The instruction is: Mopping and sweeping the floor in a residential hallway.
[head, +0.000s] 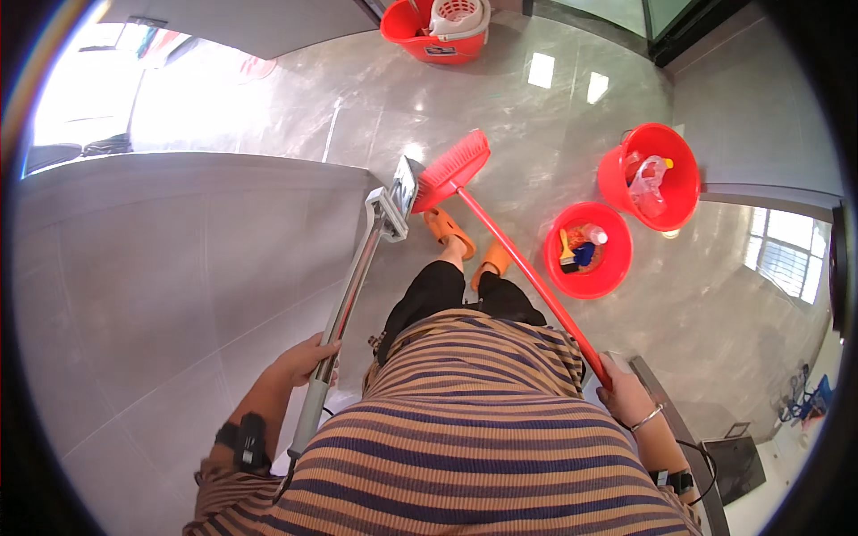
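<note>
My left hand (310, 360) is closed around the metal pole of a squeegee-like floor tool (352, 288) with a grey grip, held at my left side. Its grey head bracket and shiny flat plate point away from me. In my right hand (625, 394) is the upper end of a red broom (529, 271), its handle slanting across to a head with red bristles (456, 167). The broom head lies right beside the metal tool's plate; whether they touch I cannot tell. My feet, in orange clogs (449, 231), stand just behind the broom head.
A red bucket (620, 268) holding a yellow-handled brush and a bottle stands on the right, next to a larger red bucket (680, 194) with a plastic bag inside. Farther ahead is a red mop bucket (436, 50) with a white wringer. A grey tiled wall (167, 268) rises at left.
</note>
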Demonstrator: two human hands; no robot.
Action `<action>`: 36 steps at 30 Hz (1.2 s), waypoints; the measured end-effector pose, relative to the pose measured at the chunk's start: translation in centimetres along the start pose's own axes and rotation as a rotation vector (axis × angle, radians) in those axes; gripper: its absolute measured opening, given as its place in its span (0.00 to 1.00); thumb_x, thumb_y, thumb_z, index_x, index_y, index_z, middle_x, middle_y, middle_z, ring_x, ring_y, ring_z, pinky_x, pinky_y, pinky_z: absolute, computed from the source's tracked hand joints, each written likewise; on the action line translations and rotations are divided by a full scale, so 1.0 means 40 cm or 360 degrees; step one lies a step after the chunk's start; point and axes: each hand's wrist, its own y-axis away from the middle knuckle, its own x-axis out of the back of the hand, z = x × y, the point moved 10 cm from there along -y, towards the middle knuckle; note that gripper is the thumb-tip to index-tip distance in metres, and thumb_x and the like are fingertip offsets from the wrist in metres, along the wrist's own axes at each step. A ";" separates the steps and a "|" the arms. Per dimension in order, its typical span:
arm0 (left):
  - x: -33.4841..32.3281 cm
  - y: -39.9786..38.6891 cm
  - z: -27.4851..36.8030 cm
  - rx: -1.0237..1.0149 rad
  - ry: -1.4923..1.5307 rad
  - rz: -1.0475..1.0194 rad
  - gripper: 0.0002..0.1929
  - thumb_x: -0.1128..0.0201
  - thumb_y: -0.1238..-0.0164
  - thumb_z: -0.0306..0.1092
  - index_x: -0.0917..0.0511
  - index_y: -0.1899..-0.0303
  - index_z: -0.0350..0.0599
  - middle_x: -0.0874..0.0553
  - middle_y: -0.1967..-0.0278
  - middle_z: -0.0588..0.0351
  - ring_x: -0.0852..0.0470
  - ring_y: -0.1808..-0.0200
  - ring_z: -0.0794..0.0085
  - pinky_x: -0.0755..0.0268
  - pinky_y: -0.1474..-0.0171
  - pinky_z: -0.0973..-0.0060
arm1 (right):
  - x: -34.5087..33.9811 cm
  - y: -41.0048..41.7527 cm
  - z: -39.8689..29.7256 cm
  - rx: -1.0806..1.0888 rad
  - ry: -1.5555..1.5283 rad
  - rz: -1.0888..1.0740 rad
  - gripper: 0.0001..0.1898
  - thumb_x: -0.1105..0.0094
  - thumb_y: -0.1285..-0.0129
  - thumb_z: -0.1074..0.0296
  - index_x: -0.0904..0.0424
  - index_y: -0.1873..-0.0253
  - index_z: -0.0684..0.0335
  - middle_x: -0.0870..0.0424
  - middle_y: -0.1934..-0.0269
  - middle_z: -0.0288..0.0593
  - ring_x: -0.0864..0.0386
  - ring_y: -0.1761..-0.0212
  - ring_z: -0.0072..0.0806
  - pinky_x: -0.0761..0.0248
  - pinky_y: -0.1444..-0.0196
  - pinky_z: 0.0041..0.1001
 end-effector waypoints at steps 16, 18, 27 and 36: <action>-0.017 0.062 0.107 0.0062 -0.0050 -0.0091 0.19 0.41 0.53 0.25 0.39 0.58 0.42 0.26 0.76 0.54 0.24 0.80 0.72 0.28 0.79 0.74 | 0.014 0.034 0.009 0.0084 0.0017 0.0222 0.31 0.47 0.52 0.76 0.45 0.40 0.63 0.25 0.65 0.60 0.26 0.66 0.53 0.31 0.64 0.42; -0.011 0.016 0.088 0.0044 -0.0009 -0.0152 0.19 0.40 0.51 0.27 0.39 0.58 0.43 0.26 0.76 0.55 0.24 0.80 0.72 0.28 0.79 0.74 | 0.056 0.049 0.005 0.0070 0.0087 0.0281 0.31 0.47 0.52 0.76 0.45 0.40 0.63 0.25 0.66 0.59 0.26 0.67 0.52 0.31 0.65 0.42; -0.042 -0.248 -0.043 -0.0185 0.0012 -0.0194 0.21 0.59 0.35 0.55 0.32 0.61 0.45 0.26 0.77 0.58 0.27 0.81 0.74 0.30 0.80 0.75 | 0.173 0.022 -0.013 -0.0109 0.0509 0.0362 0.29 0.51 0.49 0.73 0.45 0.39 0.64 0.25 0.70 0.59 0.26 0.68 0.52 0.32 0.65 0.41; 0.048 -0.281 -0.072 -0.0665 -0.0641 0.0464 0.23 0.58 0.35 0.52 0.30 0.64 0.37 0.23 0.75 0.48 0.23 0.78 0.68 0.32 0.78 0.70 | 0.172 -0.025 -0.049 -0.0186 0.0517 0.0128 0.31 0.50 0.48 0.72 0.47 0.37 0.59 0.24 0.65 0.58 0.25 0.64 0.50 0.32 0.60 0.40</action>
